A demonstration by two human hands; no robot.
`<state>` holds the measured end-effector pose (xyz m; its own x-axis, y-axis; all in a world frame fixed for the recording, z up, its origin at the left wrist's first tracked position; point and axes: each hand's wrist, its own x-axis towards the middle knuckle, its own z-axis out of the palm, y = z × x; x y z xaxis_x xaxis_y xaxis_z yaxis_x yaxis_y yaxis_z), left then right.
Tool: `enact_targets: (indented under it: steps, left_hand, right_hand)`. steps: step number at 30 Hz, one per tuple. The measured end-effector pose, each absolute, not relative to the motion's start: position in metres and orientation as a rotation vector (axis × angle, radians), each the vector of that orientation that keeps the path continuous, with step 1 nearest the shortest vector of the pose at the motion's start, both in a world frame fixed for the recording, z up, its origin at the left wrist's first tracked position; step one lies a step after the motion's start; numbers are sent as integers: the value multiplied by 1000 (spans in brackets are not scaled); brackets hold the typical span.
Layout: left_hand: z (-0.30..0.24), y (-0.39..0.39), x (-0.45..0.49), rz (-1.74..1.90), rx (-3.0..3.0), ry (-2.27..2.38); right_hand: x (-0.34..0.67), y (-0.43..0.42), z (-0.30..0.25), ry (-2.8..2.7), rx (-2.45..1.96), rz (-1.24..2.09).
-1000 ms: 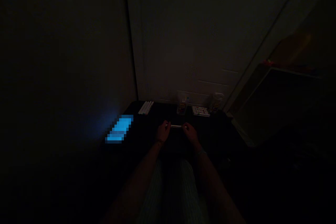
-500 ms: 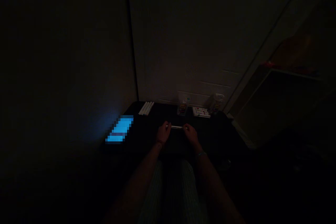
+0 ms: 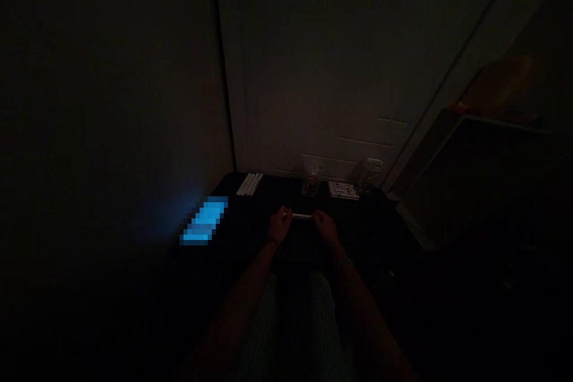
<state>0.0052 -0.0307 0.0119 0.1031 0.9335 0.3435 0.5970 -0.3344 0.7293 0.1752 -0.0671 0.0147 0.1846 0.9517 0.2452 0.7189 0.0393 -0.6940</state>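
Observation:
The room is very dark. My left hand (image 3: 278, 227) and my right hand (image 3: 325, 228) are stretched out over a dark table (image 3: 385, 215). Between them lies a thin white stick (image 3: 301, 215), held level. The left fingers pinch its left end and the right fingers pinch its right end. Both hands are closed on it. My forearms reach in from the bottom, with pale striped cloth on my lap between them.
A glowing blue screen (image 3: 203, 221) lies at the table's left. Several white sticks (image 3: 249, 184) lie at the back left. Two small clear containers (image 3: 311, 182) and a flat printed card (image 3: 343, 190) stand by the wall. A dark box (image 3: 483, 173) stands at the right.

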Motion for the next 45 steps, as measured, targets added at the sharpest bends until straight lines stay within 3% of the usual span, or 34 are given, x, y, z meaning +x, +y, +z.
enact_targets:
  steps: [45]
  left_hand:
    - [17,-34,4,1094,1948,1494]
  right_hand:
    - [173,-70,19,-1586,-1759,437]
